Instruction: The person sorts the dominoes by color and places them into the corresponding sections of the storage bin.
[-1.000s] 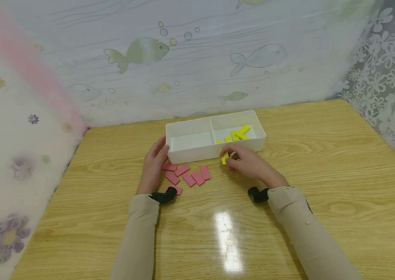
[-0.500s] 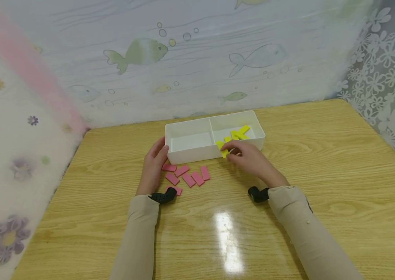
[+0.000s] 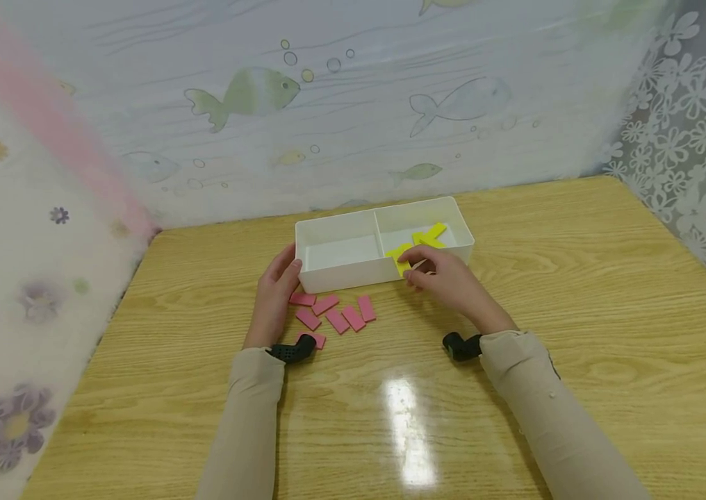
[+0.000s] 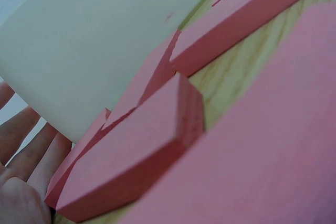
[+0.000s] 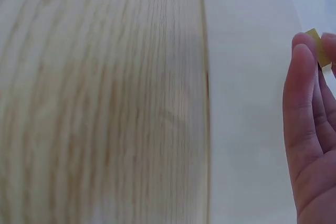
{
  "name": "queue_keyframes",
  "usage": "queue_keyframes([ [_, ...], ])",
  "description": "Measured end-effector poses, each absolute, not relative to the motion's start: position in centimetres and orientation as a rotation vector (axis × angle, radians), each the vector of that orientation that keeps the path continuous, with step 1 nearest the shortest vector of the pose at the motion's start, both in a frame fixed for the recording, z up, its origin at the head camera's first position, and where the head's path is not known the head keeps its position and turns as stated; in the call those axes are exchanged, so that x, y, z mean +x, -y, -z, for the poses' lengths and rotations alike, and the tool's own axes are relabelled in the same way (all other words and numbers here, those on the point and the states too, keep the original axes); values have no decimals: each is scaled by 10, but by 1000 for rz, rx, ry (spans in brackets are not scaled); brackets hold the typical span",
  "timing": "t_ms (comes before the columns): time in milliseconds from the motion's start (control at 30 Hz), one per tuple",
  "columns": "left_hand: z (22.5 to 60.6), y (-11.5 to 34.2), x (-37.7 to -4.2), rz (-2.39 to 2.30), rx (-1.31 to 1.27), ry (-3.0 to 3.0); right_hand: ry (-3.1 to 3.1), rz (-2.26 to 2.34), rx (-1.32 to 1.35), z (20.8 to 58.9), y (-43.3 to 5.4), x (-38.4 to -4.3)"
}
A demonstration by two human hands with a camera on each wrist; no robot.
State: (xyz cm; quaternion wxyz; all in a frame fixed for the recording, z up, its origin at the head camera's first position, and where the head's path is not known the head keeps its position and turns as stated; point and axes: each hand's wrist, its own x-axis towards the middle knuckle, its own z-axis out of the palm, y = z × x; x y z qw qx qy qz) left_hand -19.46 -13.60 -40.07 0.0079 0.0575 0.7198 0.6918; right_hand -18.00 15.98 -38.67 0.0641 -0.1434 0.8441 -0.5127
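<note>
My right hand (image 3: 447,281) pinches a yellow rectangular block (image 3: 400,258) between thumb and fingertips at the front rim of a white two-compartment box (image 3: 347,276). In the right wrist view the block (image 5: 318,48) shows only partly between the fingertips. The left hand (image 3: 274,298) rests against the left end of the box, its thumb at the front corner; the left wrist view shows its fingers (image 4: 39,150) extended along the end wall. Several yellow blocks (image 3: 431,242) lie in the right compartment. The left compartment (image 3: 340,251) has nothing in it.
Several pink blocks (image 3: 337,320) lie scattered on the wooden table (image 3: 353,417) before the box, the nearest partly behind the left wrist's camera (image 3: 293,349). Behind the table stands a wall (image 3: 353,104) with painted fish.
The right hand has lifted the yellow block from in front of the box up to its front rim. The left hand and the box have stayed in place.
</note>
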Motion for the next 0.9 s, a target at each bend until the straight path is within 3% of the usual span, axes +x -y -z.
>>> queue_keyframes([
  [900, 400, 136, -193, -2151, 198, -2266, -2620, 1853, -291, 386, -162, -178],
])
